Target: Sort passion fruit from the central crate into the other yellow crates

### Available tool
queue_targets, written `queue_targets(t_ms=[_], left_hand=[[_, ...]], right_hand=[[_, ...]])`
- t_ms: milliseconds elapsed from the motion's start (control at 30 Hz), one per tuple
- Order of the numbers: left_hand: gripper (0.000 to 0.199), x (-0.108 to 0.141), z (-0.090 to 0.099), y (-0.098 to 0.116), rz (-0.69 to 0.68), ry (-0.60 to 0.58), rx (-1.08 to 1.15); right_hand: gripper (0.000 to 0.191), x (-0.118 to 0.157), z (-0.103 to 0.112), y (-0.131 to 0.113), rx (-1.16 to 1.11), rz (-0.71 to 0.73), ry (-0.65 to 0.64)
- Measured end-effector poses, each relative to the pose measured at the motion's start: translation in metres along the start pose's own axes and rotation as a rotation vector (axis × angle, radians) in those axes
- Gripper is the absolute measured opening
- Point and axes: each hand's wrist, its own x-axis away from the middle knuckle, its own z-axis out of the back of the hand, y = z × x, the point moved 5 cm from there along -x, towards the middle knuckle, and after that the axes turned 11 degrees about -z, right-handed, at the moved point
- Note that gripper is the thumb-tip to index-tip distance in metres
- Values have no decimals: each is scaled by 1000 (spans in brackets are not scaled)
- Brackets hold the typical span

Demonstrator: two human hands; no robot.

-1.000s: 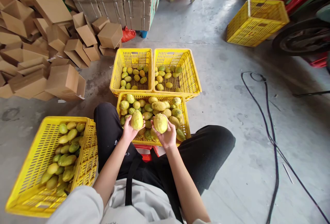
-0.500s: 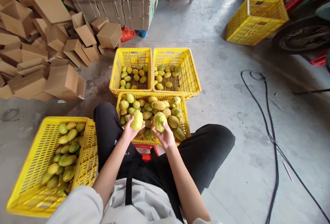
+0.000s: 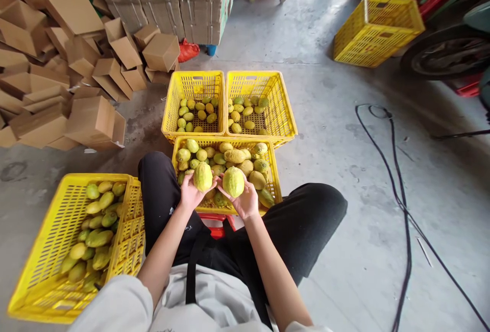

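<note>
My left hand (image 3: 190, 193) is closed around a lumpy yellow-green fruit (image 3: 202, 177), oval and about palm-sized. A similar ribbed fruit (image 3: 233, 182) rests in the cupped fingers of my right hand (image 3: 248, 201). Both fruits are side by side, a small gap apart, above a yellow plastic crate (image 3: 276, 171) between my knees. More yellow and green fruits (image 3: 258, 180) of mixed sizes fill that crate, some hidden by my hands. Just beyond it stand two yellow crates, the left one (image 3: 167, 118) and the right one (image 3: 289, 112), each with a thin layer of smaller fruits.
By my left knee stands another yellow crate (image 3: 40, 250) holding longer green-yellow fruits (image 3: 98, 237). Cardboard boxes (image 3: 92, 120) are heaped at the left, with stacked cartons (image 3: 153, 0) behind. A black cable (image 3: 400, 179) crosses the floor at right, near a yellow crate (image 3: 377, 33) and a wheel (image 3: 440, 54).
The two fruits have come closer together, the right one shifting slightly left. Both have been turned in the fingers, and my right hand has opened out more beneath its fruit.
</note>
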Motion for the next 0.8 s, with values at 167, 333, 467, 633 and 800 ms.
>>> queue_targets(t_ms=[167,333,467,633,800], left_hand=[[46,1,1,1,-31,-34,-18],[51,0,0,-3,-39,-73,-82],[51,-1,-2,-4,-35,-66,-105],[45,0,-6,-6,-1,-76,-88],[43,0,-7,-5,14,-26,-69]], right_hand=[[38,-3,18,3,-29,-30,102],[34,-6,22,4,-7,-23,138],[37,-7,20,6,19,-25,170],[30,-5,20,2,-55,-3,199],[36,-3,7,-4,-106,4,48]])
